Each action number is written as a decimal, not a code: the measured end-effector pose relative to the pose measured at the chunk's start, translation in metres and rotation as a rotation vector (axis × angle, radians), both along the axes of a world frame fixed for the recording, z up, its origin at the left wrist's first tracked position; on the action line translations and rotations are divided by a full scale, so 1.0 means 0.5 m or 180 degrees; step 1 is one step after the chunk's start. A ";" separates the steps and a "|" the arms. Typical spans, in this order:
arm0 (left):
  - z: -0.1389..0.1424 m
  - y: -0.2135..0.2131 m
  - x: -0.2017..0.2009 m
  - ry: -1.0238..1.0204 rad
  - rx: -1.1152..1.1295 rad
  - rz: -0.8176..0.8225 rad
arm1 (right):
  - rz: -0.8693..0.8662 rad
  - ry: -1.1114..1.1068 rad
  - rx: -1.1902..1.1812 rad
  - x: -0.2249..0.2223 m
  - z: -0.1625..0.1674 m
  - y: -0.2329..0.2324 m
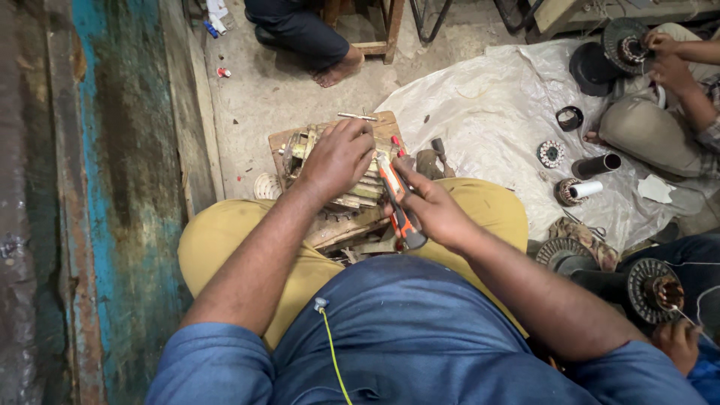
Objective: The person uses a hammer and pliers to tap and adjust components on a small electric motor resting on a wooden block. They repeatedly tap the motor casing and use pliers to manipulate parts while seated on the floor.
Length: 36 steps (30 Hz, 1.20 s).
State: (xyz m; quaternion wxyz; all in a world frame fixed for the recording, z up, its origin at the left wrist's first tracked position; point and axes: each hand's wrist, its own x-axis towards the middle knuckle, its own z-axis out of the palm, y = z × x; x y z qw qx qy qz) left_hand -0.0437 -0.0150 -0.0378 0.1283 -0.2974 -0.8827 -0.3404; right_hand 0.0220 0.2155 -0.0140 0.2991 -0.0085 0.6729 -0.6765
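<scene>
Setting: a workshop floor (285, 97) of bare concrete, with a worn blue-painted wall along the left and a pale plastic sheet (487, 112) spread to the right.
Nearest: the person sits cross-legged in tan trousers and a blue shirt, lap toward the camera.
Right hand (435, 210): fingers clamped around an orange and grey utility knife (397, 202), gripped near its lower end.
Knife axis: long axis runs from the lap up and slightly left, tip toward the winding stack.
Left hand (339, 156): fingers curled down over the top of a motor stator (356, 187), pressing it in place; nothing else is held.
Stator position: it rests on a wooden board (382, 127) between the knees, just left of the knife tip; the left hand is on it and the right hand is just beside it.
On the board: a thin metal rod (358, 116) lies at the far edge.
Farther right: small wound rotors, a dark tube (596, 165) and a white roll lie on the sheet; other people's hands work on wound coils at the right edge.
Farthest: a seated person's bare foot (339, 71) and small red and blue scraps near the wall; no readable labels show.
</scene>
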 end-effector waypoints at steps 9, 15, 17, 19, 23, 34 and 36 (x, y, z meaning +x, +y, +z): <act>-0.002 0.001 -0.017 0.0214 0.0088 0.0081 | -0.0137 -0.0160 0.0008 0.021 0.004 -0.014; 0.012 -0.013 -0.014 0.0118 0.0533 -0.0151 | -0.0138 -0.0065 -0.0060 0.019 -0.004 -0.012; 0.015 -0.017 -0.016 -0.0091 0.0553 -0.0159 | -0.0132 -0.0065 -0.0049 0.020 -0.005 -0.010; 0.017 -0.019 -0.019 -0.0165 0.0561 -0.0197 | -0.0106 -0.0017 -0.0059 0.017 -0.005 -0.011; 0.016 -0.016 -0.021 -0.0106 0.0505 -0.0255 | -0.0126 -0.0066 -0.0083 0.015 0.000 -0.012; 0.014 -0.011 -0.011 0.0022 0.0186 -0.0105 | -0.0118 -0.0204 0.0035 0.022 0.015 -0.010; 0.013 -0.011 -0.008 -0.0003 0.0142 -0.0086 | -0.0083 -0.0150 -0.0062 0.016 0.012 -0.012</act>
